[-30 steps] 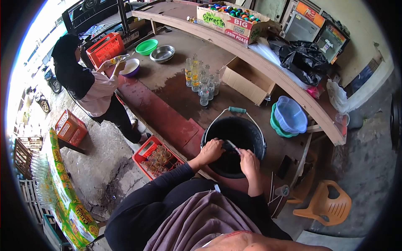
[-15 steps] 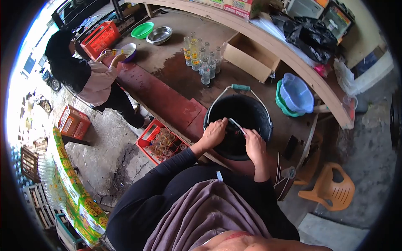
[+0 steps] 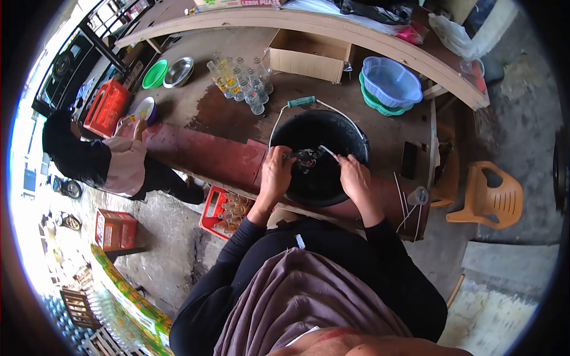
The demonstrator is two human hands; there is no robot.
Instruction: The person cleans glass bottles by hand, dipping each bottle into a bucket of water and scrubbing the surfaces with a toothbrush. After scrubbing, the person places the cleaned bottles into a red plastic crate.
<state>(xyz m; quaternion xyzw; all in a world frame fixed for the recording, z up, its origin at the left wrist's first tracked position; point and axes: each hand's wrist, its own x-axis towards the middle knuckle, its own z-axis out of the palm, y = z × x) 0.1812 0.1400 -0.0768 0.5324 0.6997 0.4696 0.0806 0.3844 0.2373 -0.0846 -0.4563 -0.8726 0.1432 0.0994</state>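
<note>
Both hands have drawn back toward the near rim of the round black plastic bucket (image 3: 323, 124). The left hand (image 3: 276, 175) grips a small dark object (image 3: 306, 159) and the right hand (image 3: 355, 178) pinches a thin pale rod (image 3: 328, 153) over its middle, so the work looks unfinished.

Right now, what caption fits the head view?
Left hand holds a small dark object, right hand a thin pale tool, over a round black plastic bucket.

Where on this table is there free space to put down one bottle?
Free: the wet brown tabletop between the clear glass bottles and the round black plastic bucket, and the red painted edge. Crowded: around the blue plastic basin and open cardboard box.
</note>
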